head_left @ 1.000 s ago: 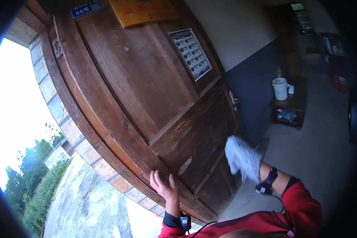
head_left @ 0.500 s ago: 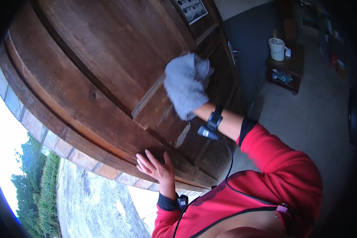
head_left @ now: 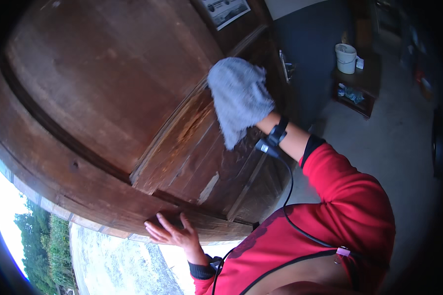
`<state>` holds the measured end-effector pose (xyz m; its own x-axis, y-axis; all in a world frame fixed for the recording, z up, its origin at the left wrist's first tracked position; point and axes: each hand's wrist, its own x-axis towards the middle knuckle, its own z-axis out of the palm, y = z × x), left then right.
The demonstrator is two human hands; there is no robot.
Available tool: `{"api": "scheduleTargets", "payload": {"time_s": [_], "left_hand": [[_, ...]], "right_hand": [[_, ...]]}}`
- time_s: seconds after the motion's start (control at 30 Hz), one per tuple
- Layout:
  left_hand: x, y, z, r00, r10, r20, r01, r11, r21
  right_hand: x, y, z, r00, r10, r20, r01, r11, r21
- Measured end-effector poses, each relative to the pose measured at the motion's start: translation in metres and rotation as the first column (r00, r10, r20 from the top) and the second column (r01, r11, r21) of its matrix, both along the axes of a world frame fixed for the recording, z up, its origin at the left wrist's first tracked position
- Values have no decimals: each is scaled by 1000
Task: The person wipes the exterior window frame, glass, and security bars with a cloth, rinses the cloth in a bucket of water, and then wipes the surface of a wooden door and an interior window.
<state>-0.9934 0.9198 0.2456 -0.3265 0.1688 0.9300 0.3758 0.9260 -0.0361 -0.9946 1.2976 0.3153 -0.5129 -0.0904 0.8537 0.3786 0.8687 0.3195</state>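
Observation:
A grey-blue fluffy cloth [head_left: 238, 96] covers my right hand, whose fingers are hidden beneath it. The cloth lies against a brown wooden panelled door [head_left: 118, 73], beside a worn ledge of moulding. Only the wrist of that arm shows, with a black band around it. Lower down, my left hand [head_left: 174, 236] is open with its fingers spread, at the door's near edge. It holds nothing; whether its palm touches the wood I cannot tell.
A printed sheet [head_left: 226, 11] is fixed high on the door, near a metal handle [head_left: 284, 66]. At the right, a white bucket [head_left: 346, 60] stands on a low dark cabinet [head_left: 362, 81]. A black cable [head_left: 291, 187] hangs from my right wrist. Outside is pale paving [head_left: 118, 260].
My right hand and the cloth have shifted slightly right along the door. My left hand sits lower and farther left, still spread. The door fills more of the left side.

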Motion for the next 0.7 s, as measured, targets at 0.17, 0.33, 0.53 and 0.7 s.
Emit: {"api": "scheduleTargets", "payload": {"time_s": [0.17, 0.33, 0.53, 0.7], "left_hand": [[4, 6, 4, 996, 87, -10, -87, 996, -16], [9, 15, 7, 994, 95, 54, -95, 995, 9], [6, 24, 3, 995, 91, -28, -90, 995, 49], [4, 23, -1, 984, 179, -23, -178, 984, 29]], "right_hand": [[-9, 122, 29, 937, -347, -24, 346, 937, -52], [-33, 176, 71, 846, -527, 76, 531, 845, -59], [11, 62, 87, 952, -300, 57, 299, 954, 25], [-8, 86, 38, 974, 200, -110, -188, 976, 106]]}}
